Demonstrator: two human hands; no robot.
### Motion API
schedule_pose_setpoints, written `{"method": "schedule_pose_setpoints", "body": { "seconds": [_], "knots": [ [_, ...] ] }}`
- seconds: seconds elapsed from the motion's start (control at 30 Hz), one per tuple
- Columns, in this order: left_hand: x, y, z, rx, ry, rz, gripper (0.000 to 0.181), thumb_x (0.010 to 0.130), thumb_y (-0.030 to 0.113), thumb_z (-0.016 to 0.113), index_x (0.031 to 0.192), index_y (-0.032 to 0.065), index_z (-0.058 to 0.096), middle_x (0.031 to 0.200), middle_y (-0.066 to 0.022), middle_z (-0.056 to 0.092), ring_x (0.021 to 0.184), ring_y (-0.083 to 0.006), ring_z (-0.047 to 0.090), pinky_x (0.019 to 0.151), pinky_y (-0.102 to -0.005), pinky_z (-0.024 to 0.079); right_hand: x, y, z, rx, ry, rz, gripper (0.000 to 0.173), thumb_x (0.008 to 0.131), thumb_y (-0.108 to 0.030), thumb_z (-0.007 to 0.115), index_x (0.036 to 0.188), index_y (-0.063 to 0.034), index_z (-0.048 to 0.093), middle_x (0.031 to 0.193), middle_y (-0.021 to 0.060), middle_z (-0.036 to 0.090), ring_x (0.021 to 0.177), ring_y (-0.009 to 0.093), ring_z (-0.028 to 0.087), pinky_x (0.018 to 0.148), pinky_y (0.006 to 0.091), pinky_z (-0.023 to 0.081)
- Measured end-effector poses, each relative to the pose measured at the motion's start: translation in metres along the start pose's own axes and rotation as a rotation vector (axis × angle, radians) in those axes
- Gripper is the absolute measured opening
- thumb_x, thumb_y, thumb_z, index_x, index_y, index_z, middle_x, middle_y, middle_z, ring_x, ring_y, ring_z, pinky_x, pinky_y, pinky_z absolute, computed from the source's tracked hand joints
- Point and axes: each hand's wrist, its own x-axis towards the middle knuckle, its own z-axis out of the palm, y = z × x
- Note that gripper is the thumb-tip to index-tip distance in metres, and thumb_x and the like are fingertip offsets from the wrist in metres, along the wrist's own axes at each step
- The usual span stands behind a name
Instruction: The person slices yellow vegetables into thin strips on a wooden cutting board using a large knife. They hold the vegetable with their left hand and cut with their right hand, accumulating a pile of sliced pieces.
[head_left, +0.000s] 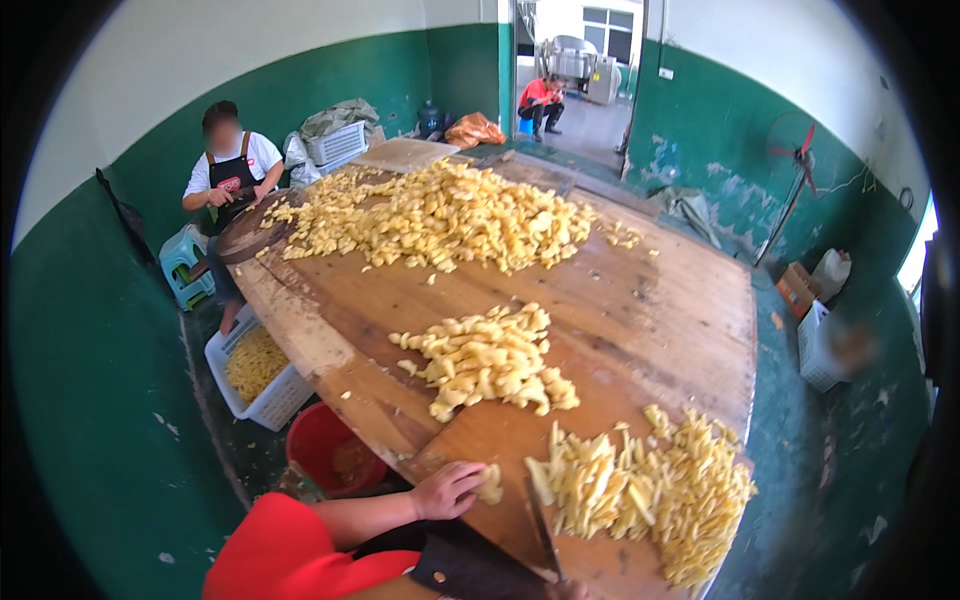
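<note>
My left hand (450, 491) has its fingers on a piece of peeled ginger (490, 484) at the near edge of a wooden cutting board (517, 435). In my right hand (568, 589), mostly cut off by the picture's bottom, is a knife (543, 529) with its blade pointing away from me. The blade lies just left of a heap of sliced ginger (600, 480), close to its nearest slices. More cut ginger (701, 495) is piled to the right. Beyond the board's far side sits a smaller heap of whole peeled ginger (487, 360).
A large ginger pile (450, 214) covers the far part of the wooden table (675, 285). Across the far left, a co-worker (232, 169) holds a knife over a round chopping block (251, 232). A white basket (274, 401) and a red bucket (315, 442) stand below the left edge.
</note>
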Motion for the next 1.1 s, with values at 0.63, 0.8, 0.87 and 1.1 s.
{"method": "schedule_pose_setpoints", "body": {
  "seconds": [0.63,0.8,0.87,1.1],
  "knots": [
    [-0.002,-0.015,0.018,-0.049,0.020,0.036,0.055,0.076,0.003,0.065,0.128,0.0020,0.046,0.135,-0.0185,0.049,0.114,-0.0372,0.053,0.100,-0.0450,0.043,0.006,-0.009,-0.028,0.118,-0.122,0.091,0.037,0.091,-0.040,0.064,0.096,-0.0050,0.054,0.089,0.0182,0.066,0.076,0.031,0.064,0.068,0.0384,0.054],
    [0.002,-0.012,0.005,-0.080,0.097,0.061,0.050,0.075,0.001,0.064,0.124,0.0009,0.053,0.127,-0.0189,0.054,0.111,-0.0380,0.055,0.096,-0.0438,0.047,-0.013,-0.007,0.021,-0.077,0.276,0.176,0.042,0.084,-0.047,0.068,0.099,-0.0088,0.056,0.072,0.0224,0.064,0.071,0.047,0.062,0.061,0.0548,0.048],
    [-0.001,-0.010,-0.005,-0.054,0.104,0.034,0.048,0.075,0.000,0.065,0.121,0.0009,0.054,0.124,-0.0183,0.056,0.112,-0.0382,0.055,0.097,-0.0433,0.047,-0.013,-0.047,-0.013,-0.139,0.236,0.009,0.031,0.088,-0.035,0.067,0.100,-0.0081,0.057,0.084,0.0226,0.065,0.073,0.046,0.062,0.058,0.0531,0.049],
    [0.002,-0.019,0.002,-0.303,0.092,-0.090,0.039,0.072,-0.002,0.072,0.107,-0.0003,0.057,0.121,-0.0174,0.056,0.111,-0.0365,0.055,0.095,-0.0408,0.047,0.013,-0.079,-0.028,-0.099,0.144,0.030,0.034,0.086,-0.039,0.070,0.092,-0.0070,0.060,0.082,0.0208,0.067,0.073,0.042,0.065,0.064,0.0502,0.051]
  ]
}}
